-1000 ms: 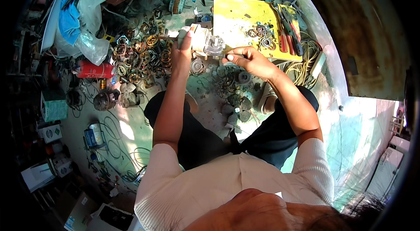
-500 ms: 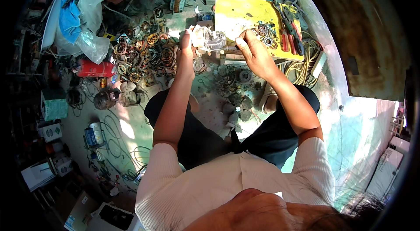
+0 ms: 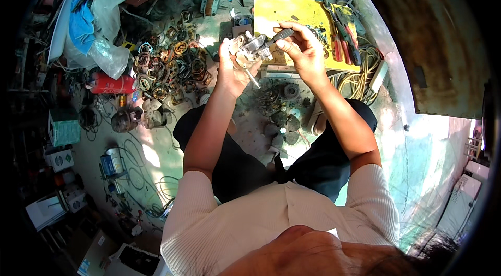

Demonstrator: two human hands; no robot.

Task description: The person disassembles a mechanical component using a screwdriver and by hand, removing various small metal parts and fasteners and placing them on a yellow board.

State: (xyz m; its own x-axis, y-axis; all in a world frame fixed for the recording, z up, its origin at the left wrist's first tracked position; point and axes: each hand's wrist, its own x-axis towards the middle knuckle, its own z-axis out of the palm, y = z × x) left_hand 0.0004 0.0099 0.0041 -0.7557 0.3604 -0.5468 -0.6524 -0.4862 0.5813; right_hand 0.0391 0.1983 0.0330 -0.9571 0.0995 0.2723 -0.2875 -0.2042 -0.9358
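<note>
My left hand (image 3: 231, 76) grips a greyish metal motor housing (image 3: 245, 60) from its left side. A thin bright shaft (image 3: 253, 79) sticks out of the housing, pointing down towards me. Between the thumb and fingers of my right hand (image 3: 309, 57) is a screwdriver with a black ribbed handle (image 3: 280, 37), slanting down to the left. Its lower end meets the housing's upper right side; the tip is hidden there. Both hands are raised in front of my knees, near the edge of a yellow board (image 3: 276, 12).
On the board lie small metal parts and pliers with red handles (image 3: 339, 49). A heap of copper-wound motor coils (image 3: 175, 62) covers the floor at left, beside a red bottle-like object (image 3: 112, 84). Coiled cable (image 3: 368, 64) lies right of the board; motor parts (image 3: 284, 124) lie between my feet.
The housing has been turned, so its shaft now points down towards me. My right hand has tilted upward, bringing the screwdriver's black handle into view.
</note>
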